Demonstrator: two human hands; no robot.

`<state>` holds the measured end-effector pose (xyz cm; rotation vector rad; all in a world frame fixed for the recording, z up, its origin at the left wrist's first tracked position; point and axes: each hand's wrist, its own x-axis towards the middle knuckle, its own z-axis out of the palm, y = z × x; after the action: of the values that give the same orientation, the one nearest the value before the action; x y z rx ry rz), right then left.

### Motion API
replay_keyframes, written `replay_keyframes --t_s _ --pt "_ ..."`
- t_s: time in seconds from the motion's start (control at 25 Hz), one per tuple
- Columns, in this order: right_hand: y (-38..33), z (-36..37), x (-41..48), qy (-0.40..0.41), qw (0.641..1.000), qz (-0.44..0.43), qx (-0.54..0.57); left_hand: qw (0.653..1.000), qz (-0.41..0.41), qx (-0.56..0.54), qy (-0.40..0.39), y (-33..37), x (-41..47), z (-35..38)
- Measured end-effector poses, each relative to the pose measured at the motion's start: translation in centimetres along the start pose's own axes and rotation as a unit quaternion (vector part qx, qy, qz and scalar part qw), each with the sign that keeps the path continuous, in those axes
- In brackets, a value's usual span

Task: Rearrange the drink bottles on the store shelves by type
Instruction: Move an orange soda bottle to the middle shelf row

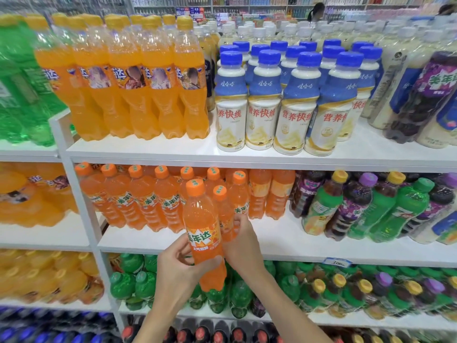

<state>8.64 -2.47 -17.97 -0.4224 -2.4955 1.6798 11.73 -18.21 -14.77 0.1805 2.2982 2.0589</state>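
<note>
My left hand grips the lower body of an orange soda bottle with an orange cap, held upright in front of the second shelf. My right hand holds a second orange soda bottle just behind it, at the shelf's front edge. Behind them stands a row of matching orange soda bottles. To the right on that shelf, purple grape soda bottles, green bottles and tea bottles with yellow caps stand mixed together.
The top shelf carries yellow-capped orange soda, blue-capped milk drinks and green bottles at the left. Lower shelves hold green bottles and mixed ones. A white shelf upright stands left of my hands. A person stands far behind.
</note>
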Motion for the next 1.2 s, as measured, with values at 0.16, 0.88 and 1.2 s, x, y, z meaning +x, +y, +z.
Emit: replay_keyframes --t_s 0.16,0.88,1.2 --pt "1.4 2.4 0.5 0.060 0.997 -0.009 -0.038 1.000 0.011 0.010 0.012 -0.6 0.3 -1.0" --pt "4.7 -10.8 -2.5 0.148 0.987 -0.031 0.050 0.997 0.014 0.016 -0.072 -1.9 3.1 8.3" --pt "6.8 -12.4 1.6 0.133 0.987 -0.039 0.075 0.999 0.016 -0.009 -0.036 -3.2 5.3 14.8"
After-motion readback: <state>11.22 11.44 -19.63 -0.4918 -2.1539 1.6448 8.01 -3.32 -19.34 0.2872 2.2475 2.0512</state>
